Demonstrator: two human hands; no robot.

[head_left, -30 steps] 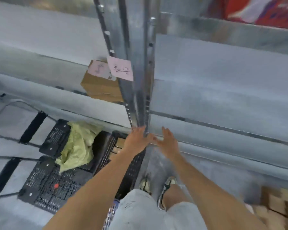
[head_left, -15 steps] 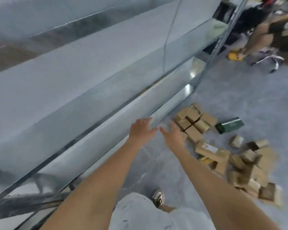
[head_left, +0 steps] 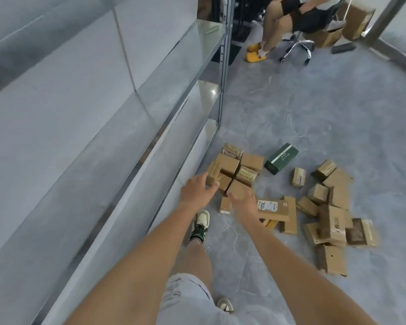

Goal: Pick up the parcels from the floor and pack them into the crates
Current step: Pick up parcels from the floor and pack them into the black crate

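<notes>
1. Since the parcels (head_left: 234, 170) lie strewn on the floor (head_left: 326, 109) beside the shelving (head_left: 150, 137), both arms reach down, probably to gather several.
2. Left hand (head_left: 196, 187) and right hand (head_left: 243, 201) hover over the nearest cluster, fingers apart, gripping nothing.
3. No crates show.

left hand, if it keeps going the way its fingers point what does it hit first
Most likely the nearest small cardboard box in the cluster by the shelf; the left hand points straight at it, fingers spread. Depth is unclear, so it may not be touching yet.
</notes>
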